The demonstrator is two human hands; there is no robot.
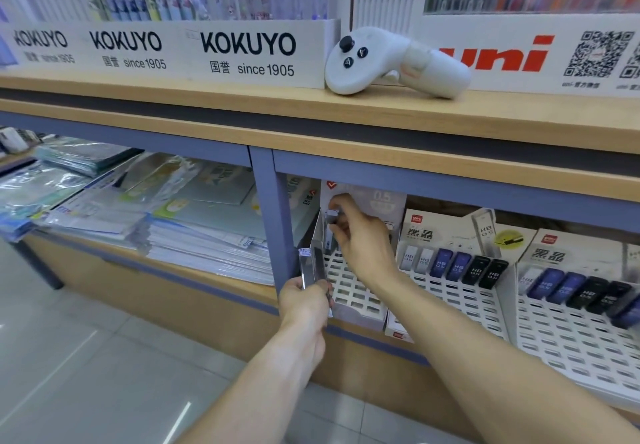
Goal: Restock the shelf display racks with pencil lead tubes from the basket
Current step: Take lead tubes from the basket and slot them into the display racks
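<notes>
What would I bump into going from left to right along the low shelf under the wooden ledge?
Stacks of plastic-wrapped notebooks → blue-grey upright divider post → left hand gripping clear lead tubes → right hand at the nearly empty white grid rack → second white rack with a row of tubes → third white rack.

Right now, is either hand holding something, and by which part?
Left hand grips several lead tubes by their lower ends. Right hand pinches one tube near its top, at the rack.
</notes>
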